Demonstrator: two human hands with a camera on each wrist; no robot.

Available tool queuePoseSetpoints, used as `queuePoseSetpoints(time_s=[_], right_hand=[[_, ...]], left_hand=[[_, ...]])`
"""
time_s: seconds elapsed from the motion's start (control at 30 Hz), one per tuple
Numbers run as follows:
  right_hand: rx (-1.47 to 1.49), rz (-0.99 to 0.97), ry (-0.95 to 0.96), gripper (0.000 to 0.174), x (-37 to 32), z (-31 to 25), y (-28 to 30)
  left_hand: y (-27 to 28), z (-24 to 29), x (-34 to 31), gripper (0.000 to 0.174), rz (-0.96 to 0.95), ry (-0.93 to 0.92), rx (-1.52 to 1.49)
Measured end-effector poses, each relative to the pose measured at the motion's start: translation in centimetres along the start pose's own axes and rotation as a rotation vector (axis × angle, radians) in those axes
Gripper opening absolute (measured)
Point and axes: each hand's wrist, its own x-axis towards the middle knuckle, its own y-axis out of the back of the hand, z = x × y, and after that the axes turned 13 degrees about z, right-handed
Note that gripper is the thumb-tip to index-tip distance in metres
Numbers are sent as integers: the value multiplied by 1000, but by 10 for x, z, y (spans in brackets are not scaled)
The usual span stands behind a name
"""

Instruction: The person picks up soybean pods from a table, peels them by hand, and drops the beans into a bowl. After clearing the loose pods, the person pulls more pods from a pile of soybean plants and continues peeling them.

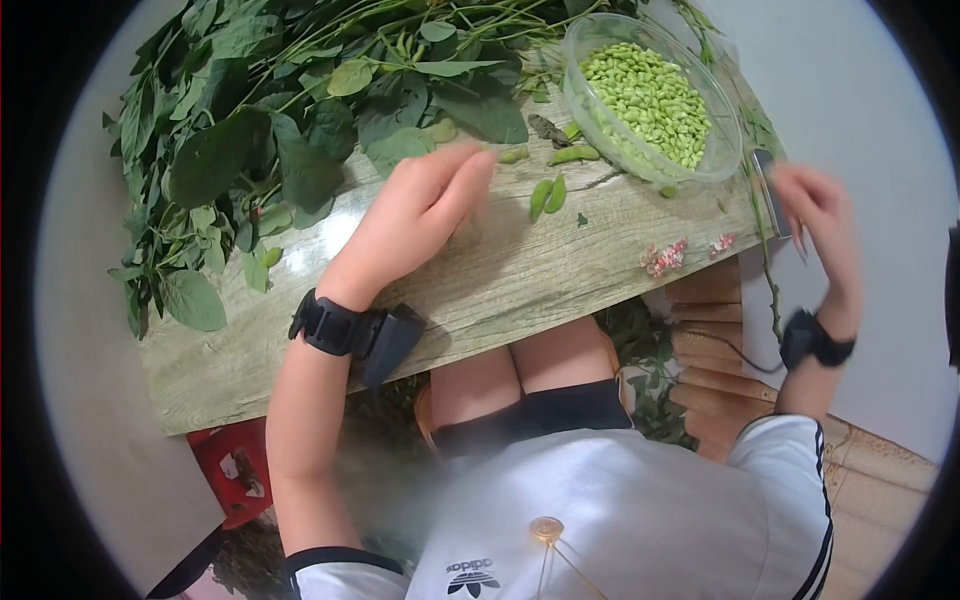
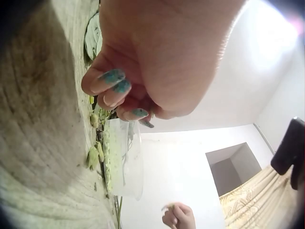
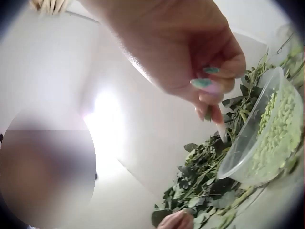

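Note:
My left hand (image 1: 418,215) is over the table, just left of several green bean pods (image 1: 548,196). In the left wrist view its fingers (image 2: 113,86) curl in toward the palm, and I cannot tell whether anything lies inside. My right hand (image 1: 822,215) is raised off the table's right edge, blurred in the head view. In the right wrist view, its fingers bend around a small green piece (image 3: 208,113), mostly hidden by them. Between the two hands, a clear plastic tub (image 1: 735,150) holds shelled green beans (image 1: 655,105).
Leafy bean stalks (image 1: 300,130) heap along the table's back and left. A flat dark-screened device (image 1: 772,195) lies at the right edge beside a stem (image 1: 768,270) hanging over it. A red container (image 1: 235,480) is below the table (image 1: 300,350) at left.

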Motion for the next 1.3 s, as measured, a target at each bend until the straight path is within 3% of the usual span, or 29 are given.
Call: queuePoseSetpoints(time_s=[0.07,0.1,0.13,0.23,0.3,0.37,0.43,0.5,0.57,0.67,0.77,0.87,0.93,0.97,1.03,1.17,1.27,1.3], right_hand=[[-27,-244,-109,22,-37,-1,27],[-73,-286,-274,29,-52,-5,33],[-162,-336,-323,32,-61,-2,40],[-395,-176,-429,31,-79,8,42],[-361,-144,-428,23,-78,-1,32],[-49,-55,-264,16,-72,-11,8],[165,-147,-99,19,-57,-38,-27],[255,-274,11,25,-39,-67,-67],[218,-265,310,31,-17,-82,-113],[304,-280,347,33,5,-96,-157],[433,-310,365,30,18,-100,-181],[618,-356,415,28,24,-96,-198],[605,-260,537,28,30,-90,-207],[608,-264,534,28,30,-88,-210],[766,-343,345,28,29,-86,-215],[764,-319,346,30,31,-78,-218],[588,-277,429,31,37,-75,-218],[544,-150,575,30,39,-73,-222]], left_hand=[[-1,5,0,40,25,-8,-39],[0,11,-2,40,11,94,-102],[0,16,-3,41,-4,196,-164],[1,20,-3,41,-50,260,-312],[2,15,-2,43,-98,267,-361],[2,10,-2,45,-154,273,-402],[1,5,-2,48,-165,168,-442],[1,2,-3,49,-166,189,-505],[4,1,-2,50,-162,209,-565],[7,0,-2,50,-205,314,-666],[3,-2,-2,50,-162,263,-689],[2,3,-2,47,8,280,-650],[2,0,-1,43,20,217,-592],[2,-2,-1,43,22,222,-590],[4,-7,-2,40,-16,228,-522],[-2,2,-1,40,39,232,-455],[-6,1,-2,40,38,264,-394],[-8,-3,-2,39,22,283,-456]])
